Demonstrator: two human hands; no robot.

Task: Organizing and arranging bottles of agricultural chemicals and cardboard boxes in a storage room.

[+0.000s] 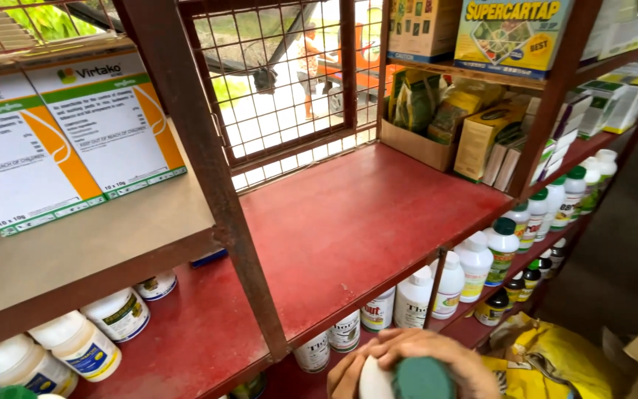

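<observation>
Red-painted metal shelf (348, 222) — middle bay bare, nothing yet set on it — while one hand (415, 358), which one I cannot tell, wraps a white plastic bottle with green cap (407, 378) low beneath the shelf's front edge, seemingly not yet placed.

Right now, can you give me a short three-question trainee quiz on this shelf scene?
1. True or false: the hand at the bottom edge grips a white bottle with a green cap.
2. What lies on the middle stretch of the red shelf? A) boxes B) nothing C) bottles
3. Fill in: the two white, orange and green boxes stand on the ___ shelf at upper left.

Key: 1 true; 2 B; 3 brown. Which hand it is cannot be told from this view.
</observation>
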